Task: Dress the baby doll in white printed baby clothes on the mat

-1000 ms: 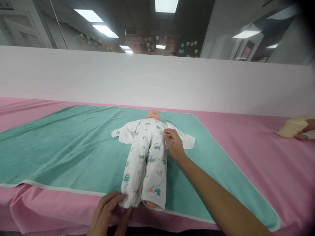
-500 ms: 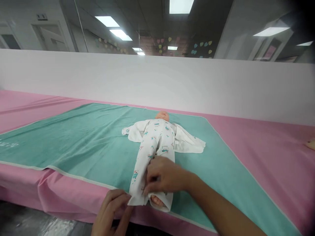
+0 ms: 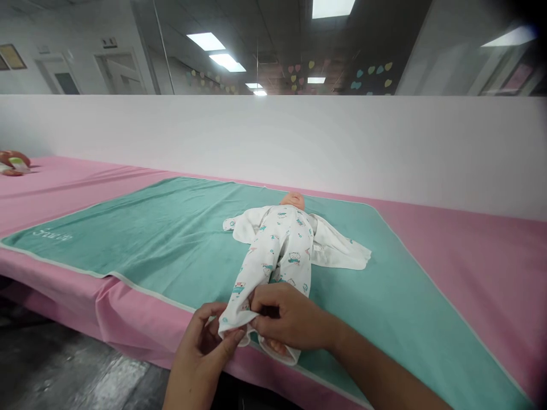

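A baby doll (image 3: 293, 200) lies on its back on a teal towel (image 3: 171, 239), head away from me. It wears white printed trousers (image 3: 273, 262) over a white open jacket (image 3: 337, 247). My left hand (image 3: 205, 353) pinches the cuff of the left trouser leg at the near end. My right hand (image 3: 286, 319) is closed on the same leg cuff from the right, just above the doll's bare foot, which shows below it. Both hands touch the trousers near the towel's front edge.
The towel lies on a long table with a pink cover (image 3: 470, 267), backed by a low white partition (image 3: 299, 142). A small reddish object (image 3: 12, 162) sits at the far left of the table. The grey floor (image 3: 64, 376) shows below left.
My right hand has come down from the doll's waist to the trouser cuff. My left hand has lifted the cuff off the towel. The view has shifted left.
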Motion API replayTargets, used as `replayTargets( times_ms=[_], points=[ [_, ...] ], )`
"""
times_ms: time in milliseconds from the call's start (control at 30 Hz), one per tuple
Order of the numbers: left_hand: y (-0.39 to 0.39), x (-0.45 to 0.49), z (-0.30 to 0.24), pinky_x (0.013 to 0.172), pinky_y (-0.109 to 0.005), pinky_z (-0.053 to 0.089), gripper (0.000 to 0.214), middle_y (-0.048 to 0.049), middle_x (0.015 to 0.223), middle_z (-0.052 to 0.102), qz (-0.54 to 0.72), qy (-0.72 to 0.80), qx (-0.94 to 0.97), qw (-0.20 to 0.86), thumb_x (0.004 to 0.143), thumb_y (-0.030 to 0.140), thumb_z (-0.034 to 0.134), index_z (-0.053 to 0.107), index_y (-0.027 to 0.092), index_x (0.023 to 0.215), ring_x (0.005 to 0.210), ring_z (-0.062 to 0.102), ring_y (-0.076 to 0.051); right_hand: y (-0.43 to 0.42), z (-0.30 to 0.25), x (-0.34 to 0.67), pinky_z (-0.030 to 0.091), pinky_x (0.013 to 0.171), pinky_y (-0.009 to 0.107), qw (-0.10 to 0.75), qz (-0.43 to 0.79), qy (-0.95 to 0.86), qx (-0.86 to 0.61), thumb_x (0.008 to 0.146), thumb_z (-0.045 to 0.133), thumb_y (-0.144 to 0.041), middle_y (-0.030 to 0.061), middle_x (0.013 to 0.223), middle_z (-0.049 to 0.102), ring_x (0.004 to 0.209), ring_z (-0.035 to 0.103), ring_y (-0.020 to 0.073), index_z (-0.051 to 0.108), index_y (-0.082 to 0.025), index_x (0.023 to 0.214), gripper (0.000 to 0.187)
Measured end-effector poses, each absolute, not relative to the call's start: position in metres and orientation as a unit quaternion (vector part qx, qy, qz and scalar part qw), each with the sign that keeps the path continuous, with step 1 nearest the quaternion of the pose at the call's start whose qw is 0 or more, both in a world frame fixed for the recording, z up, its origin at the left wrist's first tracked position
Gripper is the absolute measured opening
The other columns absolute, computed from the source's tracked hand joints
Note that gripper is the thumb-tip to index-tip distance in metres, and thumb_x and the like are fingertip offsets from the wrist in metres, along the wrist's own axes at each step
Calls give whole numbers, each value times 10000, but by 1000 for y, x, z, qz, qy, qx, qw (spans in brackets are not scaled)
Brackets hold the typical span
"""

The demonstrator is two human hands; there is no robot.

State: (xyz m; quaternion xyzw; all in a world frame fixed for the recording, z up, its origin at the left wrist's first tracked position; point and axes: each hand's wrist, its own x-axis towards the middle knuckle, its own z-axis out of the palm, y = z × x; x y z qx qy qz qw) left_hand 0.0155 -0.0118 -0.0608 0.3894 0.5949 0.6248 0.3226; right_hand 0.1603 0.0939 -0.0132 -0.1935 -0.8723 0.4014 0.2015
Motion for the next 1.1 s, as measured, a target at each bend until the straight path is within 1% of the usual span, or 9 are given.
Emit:
replayTargets(
  times_ms=[233, 333, 433, 600, 700, 767, 833, 967, 1100],
  points=[
    [-15, 16, -53, 655, -273, 538, 415, -33, 855, 665, 648, 561, 382, 346, 706, 379, 705, 522, 204, 1034, 777, 644, -190, 100, -8, 168, 367, 585, 201, 171, 540, -806, -171, 728, 650, -246, -42, 706, 523, 627, 458, 72, 540, -183, 779, 137],
    [-19, 2, -60, 643, -264, 530, 342, -31, 832, 633, 636, 582, 418, 288, 743, 380, 665, 548, 197, 1008, 773, 634, -186, 103, -9, 169, 407, 643, 217, 173, 607, -762, -142, 730, 668, -284, -16, 766, 563, 689, 509, 87, 569, -174, 809, 168],
    [-26, -13, -71, 653, -271, 519, 262, -28, 863, 595, 582, 627, 489, 169, 782, 359, 615, 567, 210, 992, 759, 607, -169, 108, -10, 170, 427, 637, 237, 193, 676, -699, -127, 777, 624, -332, 6, 733, 578, 671, 532, 102, 578, -157, 788, 182],
    [-35, -20, -85, 704, -271, 506, 198, -38, 922, 554, 511, 589, 618, -97, 803, 222, 584, 573, 217, 1001, 808, 575, -155, 119, -16, 170, 368, 532, 232, 374, 672, -617, -164, 830, 538, -325, -10, 596, 505, 524, 446, 88, 526, -165, 682, 218],
    [-30, -11, -80, 832, -313, 498, 307, -57, 993, 595, 455, 503, 712, -183, 751, 130, 625, 575, 206, 1045, 964, 574, -193, 133, -18, 175, 324, 489, 226, 497, 625, -562, -215, 850, 480, -338, -21, 558, 451, 487, 385, 82, 481, -174, 635, 270],
    [-22, -1, -72, 972, -413, 424, 378, -70, 1036, 624, 415, 468, 756, -193, 745, 113, 627, 559, 186, 1110, 1053, 551, -227, 147, -19, 182, 321, 487, 225, 559, 589, -534, -235, 855, 460, -344, -26, 542, 419, 481, 371, 81, 459, -176, 611, 296],
    [-12, 9, -63, 1035, -471, 350, 374, -66, 1015, 646, 384, 441, 789, -188, 762, 127, 615, 558, 173, 1129, 1033, 565, -222, 162, -20, 191, 320, 481, 224, 602, 568, -502, -251, 844, 470, -349, -32, 540, 401, 477, 365, 80, 455, -180, 618, 282],
    [-2, 22, -55, 999, -400, 403, 182, -19, 855, 639, 392, 422, 803, -156, 808, 107, 557, 609, 203, 954, 817, 609, -141, 189, -30, 209, 307, 451, 220, 642, 554, -435, -302, 793, 525, -367, -41, 543, 385, 467, 358, 80, 454, -185, 634, 252],
    [-4, 21, -62, 971, -341, 435, 245, 8, 815, 636, 425, 397, 805, -115, 831, 38, 463, 600, 221, 921, 771, 612, -109, 205, -46, 218, 312, 433, 220, 658, 504, -398, -393, 740, 565, -397, -37, 556, 411, 478, 373, 88, 465, -188, 639, 253]
  ],
)
